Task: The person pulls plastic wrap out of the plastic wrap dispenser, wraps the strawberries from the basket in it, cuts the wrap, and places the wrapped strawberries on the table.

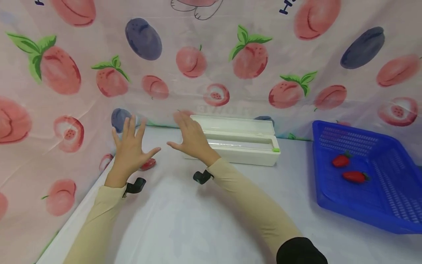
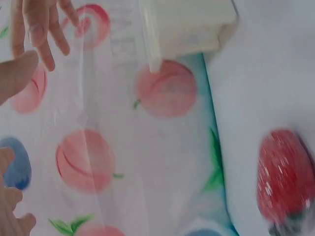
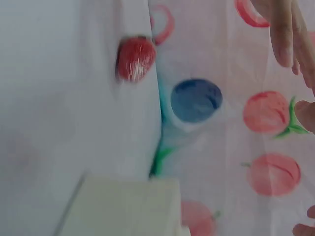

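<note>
Both hands are raised over the far part of the table with nothing in them. My left hand (image 1: 128,154) has its fingers spread and its thumb out, overlapping a red strawberry (image 1: 148,164) in the head view. That strawberry (image 2: 284,177) looks shiny, as if wrapped in clear film, and lies on its side on the white table. My right hand (image 1: 191,137) points its straight fingers up and away, its thumb toward the left hand. Just behind and right of it stands a long white cling film dispenser (image 1: 244,156), its lid (image 1: 237,124) raised.
At the right, a blue plastic basket (image 1: 343,209) holds two strawberries (image 1: 354,176). A fruit-print curtain (image 1: 211,44) hangs along the back and left edges of the white table (image 1: 171,227). The dispenser carries a small green piece (image 1: 276,150) at its front right.
</note>
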`<state>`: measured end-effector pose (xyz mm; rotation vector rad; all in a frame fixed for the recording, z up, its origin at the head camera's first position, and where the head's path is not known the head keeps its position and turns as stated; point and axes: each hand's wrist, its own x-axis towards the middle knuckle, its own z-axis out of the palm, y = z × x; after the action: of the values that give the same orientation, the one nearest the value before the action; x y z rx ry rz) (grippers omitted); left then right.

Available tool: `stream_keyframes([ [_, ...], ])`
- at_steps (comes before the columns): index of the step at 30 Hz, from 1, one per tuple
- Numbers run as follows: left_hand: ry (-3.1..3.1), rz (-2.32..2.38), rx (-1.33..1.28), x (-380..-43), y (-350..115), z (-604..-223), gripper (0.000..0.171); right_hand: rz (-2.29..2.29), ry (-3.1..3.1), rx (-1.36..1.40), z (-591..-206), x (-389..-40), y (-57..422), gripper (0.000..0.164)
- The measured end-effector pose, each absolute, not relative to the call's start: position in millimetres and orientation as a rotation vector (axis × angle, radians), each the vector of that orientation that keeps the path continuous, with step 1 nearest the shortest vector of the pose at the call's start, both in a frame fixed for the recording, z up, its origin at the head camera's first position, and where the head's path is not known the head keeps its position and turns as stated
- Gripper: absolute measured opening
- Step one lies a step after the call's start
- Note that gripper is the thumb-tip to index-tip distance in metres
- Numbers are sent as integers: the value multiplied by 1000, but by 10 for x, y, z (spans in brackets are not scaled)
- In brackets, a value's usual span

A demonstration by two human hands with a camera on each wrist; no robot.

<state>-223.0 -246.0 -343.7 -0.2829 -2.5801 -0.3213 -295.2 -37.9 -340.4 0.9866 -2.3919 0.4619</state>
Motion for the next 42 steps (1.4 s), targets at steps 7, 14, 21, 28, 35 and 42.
stream_keyframes([
  [7,-2477,-322,-295,-2335,-2063,-3397,92,283,-2455,769,-3289,-2960,229,92],
  [14,-2396,-272,-390,-2519,-1621,-3484,85,300,-2500,640,-3389,-2934,849,93],
  [21,-2389,-135,-569,-2704,-1243,-3699,81,291,-2507,569,-3662,-2913,1368,92],
  [28,-2455,22,-668,-2848,-1038,-3942,72,299,-2520,510,-3865,-2871,1735,85],
  [35,-2578,98,-660,-2919,-992,-4051,67,213,-2573,490,-4033,-2858,1959,73],
  [42,-2688,62,-672,-2946,-960,-4103,64,210,-2674,475,-4084,-2835,2058,70],
])
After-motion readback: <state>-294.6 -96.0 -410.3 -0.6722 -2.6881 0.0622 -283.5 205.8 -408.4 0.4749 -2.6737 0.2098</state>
